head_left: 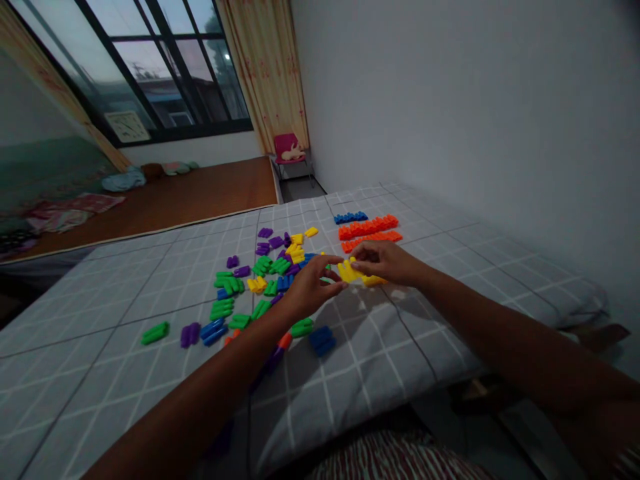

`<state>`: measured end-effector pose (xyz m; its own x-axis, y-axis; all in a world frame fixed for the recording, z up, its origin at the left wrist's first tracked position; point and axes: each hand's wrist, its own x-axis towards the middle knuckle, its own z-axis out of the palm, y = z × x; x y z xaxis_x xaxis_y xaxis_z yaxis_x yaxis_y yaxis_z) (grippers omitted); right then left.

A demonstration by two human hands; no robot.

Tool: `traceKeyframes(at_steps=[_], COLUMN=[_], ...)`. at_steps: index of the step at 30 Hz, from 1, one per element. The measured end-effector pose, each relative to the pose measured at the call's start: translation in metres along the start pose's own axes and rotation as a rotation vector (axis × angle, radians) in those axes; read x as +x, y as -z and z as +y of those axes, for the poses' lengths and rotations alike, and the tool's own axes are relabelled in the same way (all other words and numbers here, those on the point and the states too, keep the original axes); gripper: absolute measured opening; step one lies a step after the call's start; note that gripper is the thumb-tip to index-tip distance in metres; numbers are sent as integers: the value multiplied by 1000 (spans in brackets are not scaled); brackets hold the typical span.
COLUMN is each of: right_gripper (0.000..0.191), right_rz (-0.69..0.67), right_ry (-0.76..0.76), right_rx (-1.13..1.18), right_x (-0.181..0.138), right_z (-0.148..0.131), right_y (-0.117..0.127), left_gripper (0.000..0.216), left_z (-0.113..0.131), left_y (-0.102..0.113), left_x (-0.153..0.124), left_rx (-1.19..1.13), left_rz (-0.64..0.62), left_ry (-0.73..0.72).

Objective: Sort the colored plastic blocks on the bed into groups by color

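My right hand (387, 262) pinches a yellow toy building block (349, 271) between thumb and fingers, just above the bed. More yellow pieces (374, 281) show under that hand; whether they are joined to the pinched one I cannot tell. To the left, my left hand (316, 288) has its thumb and index finger apart, the tips close to the yellow block. Beyond the right hand lie two rows of joined orange blocks (369, 227) and a shorter row of blue blocks (351, 217). Loose green blocks (223, 308), purple blocks (190, 335) and a blue block (323, 341) are scattered around my left arm.
The blocks lie on a grey checked bedcover (165, 380). A white wall (450, 113) runs along the right side. At the back are a brown mat (210, 183), a window (170, 67), a curtain (267, 73) and a pink chair (285, 143).
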<state>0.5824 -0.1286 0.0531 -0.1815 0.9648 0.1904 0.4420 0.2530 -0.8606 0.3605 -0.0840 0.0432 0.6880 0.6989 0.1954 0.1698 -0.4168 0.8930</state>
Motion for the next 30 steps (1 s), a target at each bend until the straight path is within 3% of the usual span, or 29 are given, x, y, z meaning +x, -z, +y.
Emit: traceKeyframes(at_steps=[4,7,11,14,18,21,25,30], right_gripper=[42,49,39,40,36,37,40,44], right_rz=[-1,34,55,112,132,85,53,46], right_ry=[-52,21,72,-16,-227,-306,-293,-206], right_rx=[30,-86,-257,-365,-539,-549,-519,-531], right_x=[-14,-33,-51,-60,-74,-83,-86,-88], right_z=[5,4,7,28,71,93,100,96], right_y=[16,34,56,82,115,121,110,111], left_gripper=[43,44,43,55,48,42,46,50], left_z=[-4,-4,5,13,13,3,-14,-28], left_y=[-16,-34,-60,-64,-38,-4,42,96], left_x=[19,37,57,61,50,34,14,-7], left_rx=[-41,-107,-169,-160,-18,100,186,121], left_rz=[-38,-75,-146,-173,-162,-118,-53,141], left_ry=[-19,-32,-20,-14,-35,24,139,221])
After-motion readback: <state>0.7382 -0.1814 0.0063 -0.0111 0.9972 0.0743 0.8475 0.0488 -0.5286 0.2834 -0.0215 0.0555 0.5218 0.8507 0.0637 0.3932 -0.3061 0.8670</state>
